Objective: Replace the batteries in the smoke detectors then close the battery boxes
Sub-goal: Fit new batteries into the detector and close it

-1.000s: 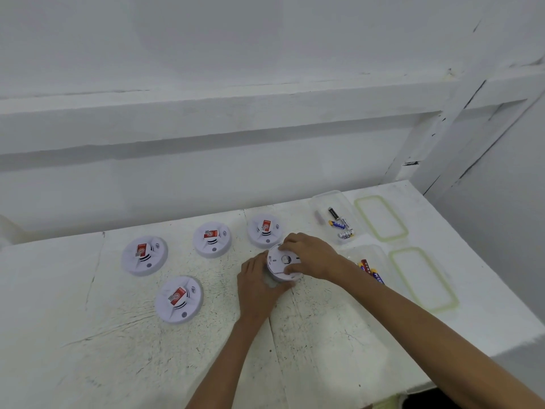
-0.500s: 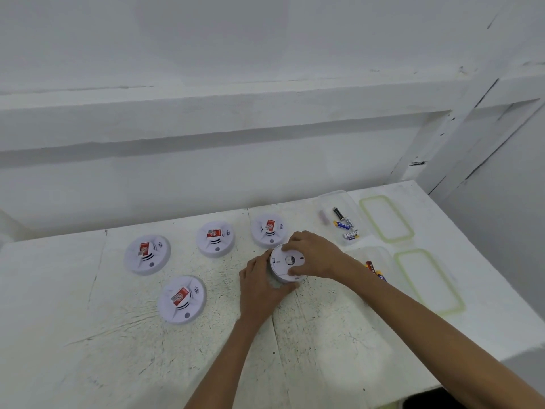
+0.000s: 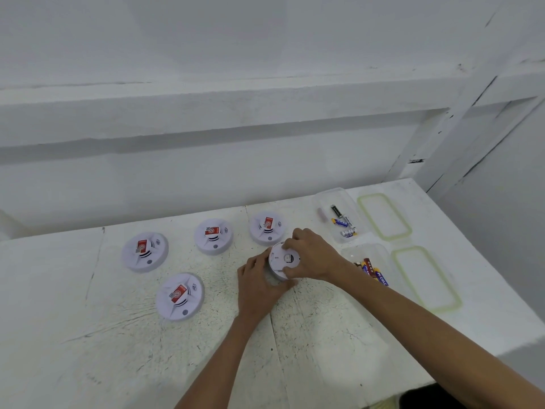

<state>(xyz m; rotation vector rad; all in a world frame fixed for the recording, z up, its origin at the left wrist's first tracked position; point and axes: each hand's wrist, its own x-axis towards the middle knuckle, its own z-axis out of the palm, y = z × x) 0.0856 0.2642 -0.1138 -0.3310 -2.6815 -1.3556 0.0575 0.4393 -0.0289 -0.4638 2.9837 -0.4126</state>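
While resting on the tabletop (image 3: 118, 349), just this side of the far row's right-hand detector (image 3: 267, 227), held two ways: smoke detector (image 3: 284, 259) cupped at its left rim by the curled left grip (image 3: 259, 286), pinched across its top by the right grip (image 3: 317, 255).

Five round white plastic smoke detectors (image 3: 180, 296) lie on the white desk (image 3: 88, 349). Four bear a red label, and the fifth detector (image 3: 284, 259) shows a plain white face. There are two clear plastic boxes (image 3: 333, 192) and two green-rimmed clear lids (image 3: 373, 196). The far box holds at least four small batteries (image 3: 339, 222). The near box (image 3: 382, 252) has several, partly hidden by an arm, so they cannot be counted.
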